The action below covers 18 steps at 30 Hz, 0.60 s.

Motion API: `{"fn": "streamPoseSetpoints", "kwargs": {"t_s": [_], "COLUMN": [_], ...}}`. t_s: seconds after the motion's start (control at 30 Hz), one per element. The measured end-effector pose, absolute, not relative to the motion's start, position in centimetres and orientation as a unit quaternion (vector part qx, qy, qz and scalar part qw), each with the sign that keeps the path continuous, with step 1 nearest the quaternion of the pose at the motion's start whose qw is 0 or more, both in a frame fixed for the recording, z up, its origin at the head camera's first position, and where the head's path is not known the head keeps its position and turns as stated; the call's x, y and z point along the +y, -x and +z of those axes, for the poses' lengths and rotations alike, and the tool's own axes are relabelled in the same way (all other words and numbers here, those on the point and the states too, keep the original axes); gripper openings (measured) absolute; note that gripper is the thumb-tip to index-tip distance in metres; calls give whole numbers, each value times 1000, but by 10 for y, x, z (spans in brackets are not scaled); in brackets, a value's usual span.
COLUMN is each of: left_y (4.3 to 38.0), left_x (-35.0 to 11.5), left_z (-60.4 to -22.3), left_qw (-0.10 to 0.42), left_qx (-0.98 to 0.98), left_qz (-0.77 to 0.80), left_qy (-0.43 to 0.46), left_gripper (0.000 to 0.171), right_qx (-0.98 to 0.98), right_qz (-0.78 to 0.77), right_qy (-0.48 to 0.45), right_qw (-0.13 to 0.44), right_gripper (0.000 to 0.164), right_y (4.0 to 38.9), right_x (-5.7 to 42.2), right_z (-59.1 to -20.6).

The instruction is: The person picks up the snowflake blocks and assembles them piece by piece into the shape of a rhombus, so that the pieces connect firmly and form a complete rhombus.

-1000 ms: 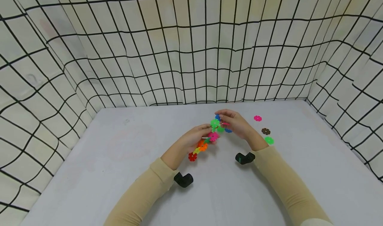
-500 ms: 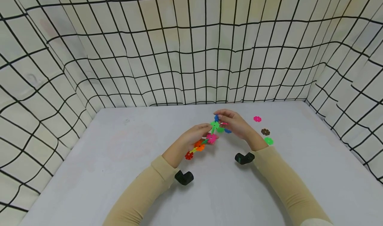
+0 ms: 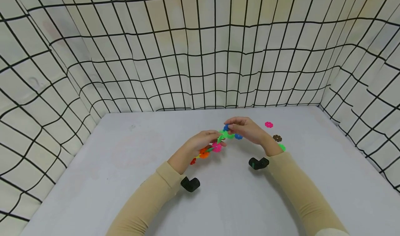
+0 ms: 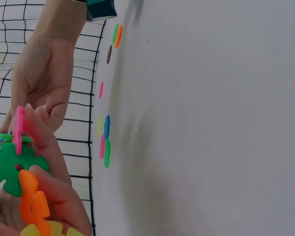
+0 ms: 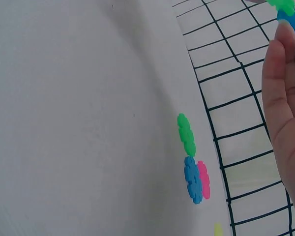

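Chain (image 3: pixel 215 147) of flower-shaped discs is what we see in the left hand (image 3: pixel 200 142), whose fingers curl round it above the middle of the table (image 3: pixel 125 159), nearer the far edge. The right hand (image 3: pixel 248 129) pinches a blue disc (image 3: pixel 226 127) between thumb and fingertips, right at the chain's green end; whether the two are joined we cannot tell.

Against a second ago, we find the chain swung toward the table's left side, its red end disc (image 3: pixel 193 161) turned from face-on to nearly edge-on. The blue disc has dropped slightly toward the near edge. In the head view, the right wrist now covers more of a loose green disc (image 3: pixel 282 147). A pink disc (image 3: pixel 269 124) and a brown disc (image 3: pixel 277 138) lie where they did, toward the far right corner.

We see a white tabletop with faint marks. Black netting (image 3: pixel 215 73) over a pale backing rises along its far edge and both sides.
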<state>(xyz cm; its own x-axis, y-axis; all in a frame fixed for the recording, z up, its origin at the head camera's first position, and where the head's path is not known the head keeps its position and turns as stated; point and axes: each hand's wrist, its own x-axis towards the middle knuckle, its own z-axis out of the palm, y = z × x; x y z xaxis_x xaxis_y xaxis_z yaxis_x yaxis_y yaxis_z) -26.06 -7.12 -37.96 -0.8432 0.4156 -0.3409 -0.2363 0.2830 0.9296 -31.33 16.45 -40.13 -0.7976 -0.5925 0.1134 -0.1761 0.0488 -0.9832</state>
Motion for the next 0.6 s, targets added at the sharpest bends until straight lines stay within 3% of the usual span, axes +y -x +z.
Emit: {"fn": "streamPoseSetpoints", "kwargs": {"t_s": [0.1, 0.23, 0.6], "left_y": [263, 266, 264], "left_x": [-77, -85, -84], "left_z": [-378, -374, -371], "left_qw": [288, 294, 293], "left_qx": [766, 784, 789], "left_qz": [568, 533, 523], "left_qy": [-87, -126, -134], "left_gripper": [40, 40, 36], "right_qx": [719, 723, 755], "right_qz": [-618, -609, -577], "right_qy": [268, 272, 270], "right_qw": [174, 178, 155], "right_gripper": [33, 22, 10], "right_y": [313, 310, 306], "right_x": [167, 168, 168], "right_z": [-400, -396, -394]}}
